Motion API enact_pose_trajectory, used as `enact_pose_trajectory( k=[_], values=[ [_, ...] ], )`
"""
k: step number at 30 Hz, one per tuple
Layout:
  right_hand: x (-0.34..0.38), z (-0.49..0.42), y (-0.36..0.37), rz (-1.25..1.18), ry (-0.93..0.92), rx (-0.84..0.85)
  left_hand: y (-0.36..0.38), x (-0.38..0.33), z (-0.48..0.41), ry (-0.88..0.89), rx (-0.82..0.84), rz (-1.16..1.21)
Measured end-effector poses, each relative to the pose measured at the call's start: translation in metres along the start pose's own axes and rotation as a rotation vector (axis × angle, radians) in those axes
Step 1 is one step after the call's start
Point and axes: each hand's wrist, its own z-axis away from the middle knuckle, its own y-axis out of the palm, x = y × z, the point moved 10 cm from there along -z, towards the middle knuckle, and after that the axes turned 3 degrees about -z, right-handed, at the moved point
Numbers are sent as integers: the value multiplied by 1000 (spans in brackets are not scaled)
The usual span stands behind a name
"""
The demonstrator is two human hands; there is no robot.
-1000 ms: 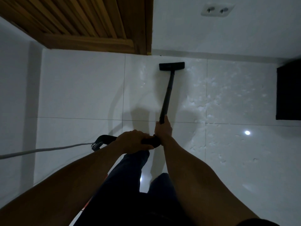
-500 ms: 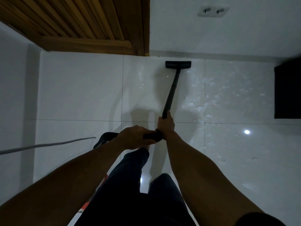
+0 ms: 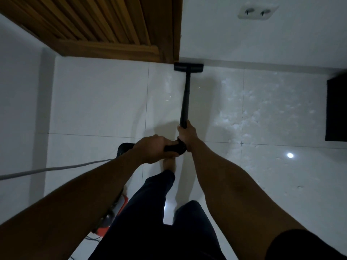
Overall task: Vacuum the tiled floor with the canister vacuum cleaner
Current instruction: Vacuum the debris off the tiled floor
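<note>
A black vacuum wand [image 3: 185, 102] runs from my hands to a flat black floor head [image 3: 188, 66], which lies on the white tiled floor [image 3: 97, 102] right at the foot of the far wall, beside the door frame. My right hand [image 3: 186, 136] grips the lower end of the wand. My left hand [image 3: 154, 150] grips the curved black handle [image 3: 176, 147] just behind it. A grey hose [image 3: 52, 168] leads off to the left edge. The orange canister [image 3: 110, 218] shows partly under my left forearm. White debris [image 3: 242, 117] is scattered over the tiles right of the wand.
A slatted wooden door [image 3: 97, 29] fills the upper left. A white wall [image 3: 262, 38] with a double socket [image 3: 257, 11] runs along the back. A dark cabinet [image 3: 337, 107] stands at the right edge. My legs in dark trousers [image 3: 155, 212] and a bare foot are below my hands.
The wand has been pushed forward, so the floor head has slid from mid-tile up to the far wall by the door frame. Both hands keep their grips.
</note>
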Motion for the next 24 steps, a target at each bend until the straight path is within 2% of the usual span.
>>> enact_pose_trajectory(
  k=[5,10,17,24],
  values=[
    [-6,1,9,-44,22,20,12,9,9,-38,-21,4],
    [-21,18,-4,116,-21,-12,33,-5,21,-25,-8,51],
    [-100,69,-22,86,-4,-5,98,-44,62,9,56,-47],
    [-167,116,-44,186,-53,-11,168,-73,110,-14,-42,-93]
  ],
)
